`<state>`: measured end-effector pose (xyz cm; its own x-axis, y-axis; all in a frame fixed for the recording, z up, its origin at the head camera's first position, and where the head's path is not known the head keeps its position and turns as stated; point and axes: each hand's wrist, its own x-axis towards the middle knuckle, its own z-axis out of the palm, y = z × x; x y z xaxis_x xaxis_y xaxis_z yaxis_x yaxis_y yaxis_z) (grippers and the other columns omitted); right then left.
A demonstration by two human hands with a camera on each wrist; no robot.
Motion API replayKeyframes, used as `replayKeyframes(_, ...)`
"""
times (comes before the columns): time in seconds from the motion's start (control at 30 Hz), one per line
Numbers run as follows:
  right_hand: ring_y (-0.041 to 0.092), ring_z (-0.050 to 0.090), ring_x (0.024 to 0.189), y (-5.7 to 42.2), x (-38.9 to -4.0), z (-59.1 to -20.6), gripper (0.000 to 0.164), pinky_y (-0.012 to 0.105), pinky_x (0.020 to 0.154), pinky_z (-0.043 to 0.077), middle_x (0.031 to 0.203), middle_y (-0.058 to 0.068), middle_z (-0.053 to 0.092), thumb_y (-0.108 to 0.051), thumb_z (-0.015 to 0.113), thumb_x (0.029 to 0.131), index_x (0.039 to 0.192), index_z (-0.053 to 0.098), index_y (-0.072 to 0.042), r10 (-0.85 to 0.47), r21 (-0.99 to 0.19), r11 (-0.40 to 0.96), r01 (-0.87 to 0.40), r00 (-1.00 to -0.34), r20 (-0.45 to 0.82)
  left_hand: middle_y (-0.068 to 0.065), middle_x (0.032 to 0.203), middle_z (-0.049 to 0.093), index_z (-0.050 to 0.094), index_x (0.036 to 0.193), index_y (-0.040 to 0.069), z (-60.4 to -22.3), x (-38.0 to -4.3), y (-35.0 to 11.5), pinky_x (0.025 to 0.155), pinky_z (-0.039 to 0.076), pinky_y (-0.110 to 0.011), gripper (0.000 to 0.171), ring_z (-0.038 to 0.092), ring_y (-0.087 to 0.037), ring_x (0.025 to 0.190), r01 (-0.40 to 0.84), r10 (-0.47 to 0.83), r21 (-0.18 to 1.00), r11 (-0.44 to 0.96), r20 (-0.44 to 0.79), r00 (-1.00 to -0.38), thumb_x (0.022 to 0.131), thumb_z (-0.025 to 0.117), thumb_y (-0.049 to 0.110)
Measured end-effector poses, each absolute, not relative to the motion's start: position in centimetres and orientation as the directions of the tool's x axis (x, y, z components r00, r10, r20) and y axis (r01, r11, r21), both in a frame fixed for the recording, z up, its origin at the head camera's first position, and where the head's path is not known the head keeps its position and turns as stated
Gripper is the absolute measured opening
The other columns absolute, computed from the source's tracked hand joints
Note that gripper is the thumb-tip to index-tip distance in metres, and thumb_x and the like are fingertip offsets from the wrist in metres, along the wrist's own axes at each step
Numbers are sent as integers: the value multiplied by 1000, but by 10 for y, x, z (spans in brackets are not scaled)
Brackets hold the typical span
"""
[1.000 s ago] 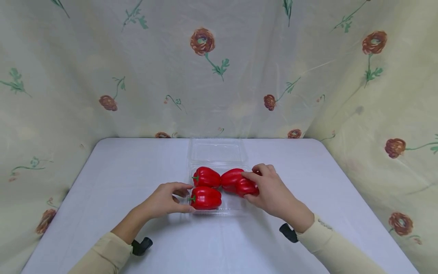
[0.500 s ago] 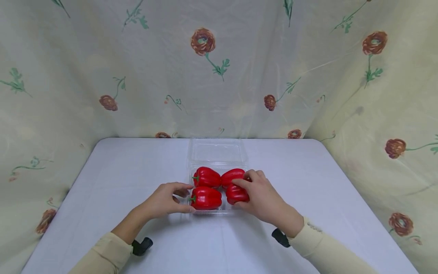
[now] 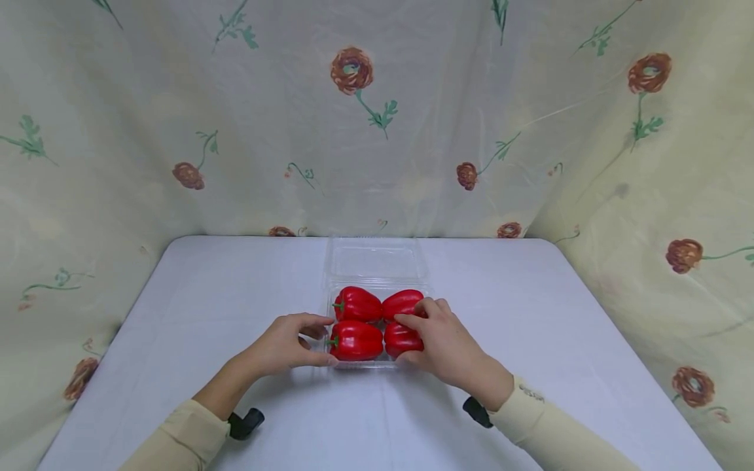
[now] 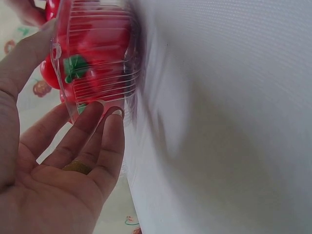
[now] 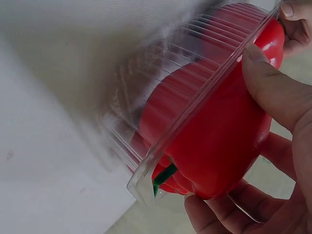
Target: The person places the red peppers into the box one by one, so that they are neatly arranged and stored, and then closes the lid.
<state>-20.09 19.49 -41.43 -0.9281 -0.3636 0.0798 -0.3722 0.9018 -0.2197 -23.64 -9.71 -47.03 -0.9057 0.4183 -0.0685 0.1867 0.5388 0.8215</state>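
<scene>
Near the table's middle lies a clear plastic clamshell container (image 3: 359, 365), its lid (image 3: 377, 260) folded back. My left hand (image 3: 288, 343) holds its left end, thumb at the near corner and fingertips farther back; in the left wrist view the fingers bend against the ribbed wall (image 4: 100, 44). My right hand (image 3: 444, 343) grips a red bell pepper (image 5: 219, 131) at the container's front right, its green stem (image 5: 164, 178) facing right. Three more red bell peppers lie inside: back left (image 3: 357, 304), front left (image 3: 356, 341) and back right (image 3: 402, 302), the last partly behind my right fingers.
A white cloth covers the table (image 3: 235, 275). Behind and at the sides hangs a flowered curtain (image 3: 400, 131). Dark wrist-worn devices (image 3: 245, 424) show at both sleeves.
My right hand has moved left and slightly nearer with the bell pepper, from over the container's right side down into its front right space. The left hand has stayed in place.
</scene>
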Motion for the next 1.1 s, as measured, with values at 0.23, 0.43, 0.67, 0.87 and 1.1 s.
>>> replayKeyframes(0.23, 22, 46, 112, 198, -200, -416, 78, 31, 76, 58, 122, 6, 55, -42, 90, 68, 138, 61, -21, -378, -215, 898, -384, -923, 68, -1, 113, 66, 63, 133, 15, -469, -236, -97, 78, 59, -34, 76, 62, -20, 105, 185, 420, 824, 535, -70, -905, 67, 91, 40)
replayKeyframes(0.43, 22, 46, 110, 200, -199, -417, 74, 29, 74, 57, 121, 7, 55, -44, 86, 74, 139, 60, -19, -402, -221, 885, -410, -912, 79, 0, 112, 66, 63, 133, 15, -468, -236, -97, 78, 59, -33, 75, 62, -19, 105, 183, 417, 820, 542, -73, -906, 67, 91, 39)
replayKeyframes(0.67, 21, 47, 109, 203, -199, -419, 66, 29, 75, 56, 122, 8, 56, -40, 85, 77, 135, 63, -18, -402, -238, 879, -414, -910, 100, 0, 112, 66, 63, 133, 15, -465, -235, -96, 79, 58, -33, 74, 62, -19, 105, 180, 420, 820, 544, -80, -904, 68, 91, 38)
replayKeyframes(0.87, 22, 46, 110, 201, -201, -426, 66, 29, 76, 56, 124, 9, 56, -43, 85, 76, 133, 65, -16, -426, -217, 870, -443, -896, 122, 0, 111, 66, 63, 133, 15, -465, -235, -95, 79, 58, -33, 73, 61, -19, 105, 184, 424, 821, 541, -77, -902, 69, 91, 38)
replayKeyframes(1.1, 18, 45, 105, 199, -201, -430, 66, 23, 73, 53, 123, 5, 57, -45, 86, 73, 130, 67, -17, -399, -238, 875, -421, -907, 137, 1, 110, 66, 63, 133, 14, -466, -235, -96, 79, 58, -33, 75, 61, -19, 105, 186, 424, 820, 541, -75, -903, 68, 91, 39)
